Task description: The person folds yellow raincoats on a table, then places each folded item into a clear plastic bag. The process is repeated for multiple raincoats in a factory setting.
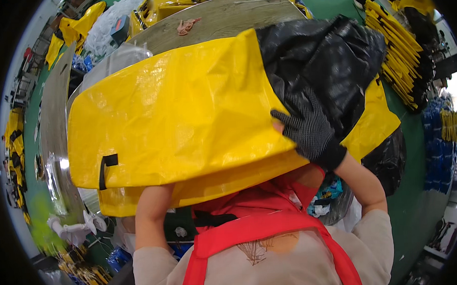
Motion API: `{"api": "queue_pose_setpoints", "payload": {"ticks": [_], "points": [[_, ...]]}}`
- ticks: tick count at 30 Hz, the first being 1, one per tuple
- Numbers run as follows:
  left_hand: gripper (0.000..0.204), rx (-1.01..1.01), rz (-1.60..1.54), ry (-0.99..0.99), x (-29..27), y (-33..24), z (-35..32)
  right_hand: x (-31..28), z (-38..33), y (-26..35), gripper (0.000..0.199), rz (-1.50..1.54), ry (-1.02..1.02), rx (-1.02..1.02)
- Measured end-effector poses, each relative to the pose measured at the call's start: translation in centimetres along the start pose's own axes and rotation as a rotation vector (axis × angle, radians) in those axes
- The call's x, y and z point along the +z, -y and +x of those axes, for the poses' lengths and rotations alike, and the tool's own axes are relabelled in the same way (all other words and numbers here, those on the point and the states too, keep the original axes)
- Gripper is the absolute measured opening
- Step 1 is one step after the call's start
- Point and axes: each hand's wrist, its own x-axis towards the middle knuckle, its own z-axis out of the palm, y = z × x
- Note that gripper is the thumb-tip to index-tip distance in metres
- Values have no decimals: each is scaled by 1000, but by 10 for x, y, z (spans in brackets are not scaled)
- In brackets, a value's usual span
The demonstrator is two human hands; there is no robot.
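A large bag-like piece of yellow coated fabric [181,109], with a crumpled black section [319,52] at its right end, lies across the table before me. A short black strap [104,171] hangs at its lower left. My right hand [312,131], in a dark dotted glove with a bare fingertip showing, closes on the fabric where yellow meets black. My left forearm [155,207] goes in under the yellow top layer; that hand is hidden by it. Another yellow layer [240,182] shows below the raised near edge.
Behind the fabric is the wood-patterned tabletop [223,18] with a small tangle of pinkish cord [186,26]. More yellow and black pieces [395,53] are stacked at far right, with blue bundles [440,143] nearer. At left stand a grey panel [57,129] and a white fan-like device [76,226].
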Motion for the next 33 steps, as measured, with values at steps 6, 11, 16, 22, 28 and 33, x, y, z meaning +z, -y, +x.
{"api": "queue_pose_setpoints", "payload": {"ticks": [6,11,16,22,28,33], "points": [[61,66,-74,13,17,-42,17,68,-65,8,33,-15,157,-46],[58,199,-398,397,-23,-97,-19,62,-46,1,44,-7,311,-23],[54,221,-725,234,-106,-109,61,3,-24,14,58,-86,604,-42],[79,351,243,105,38,-60,104,-52,21,-119,75,-476,-344,456],[76,333,238,106,50,-61,102,40,-28,-156,67,75,-73,627],[72,187,-72,524,32,-53,153,26,-104,-39,78,-4,73,68]]}}
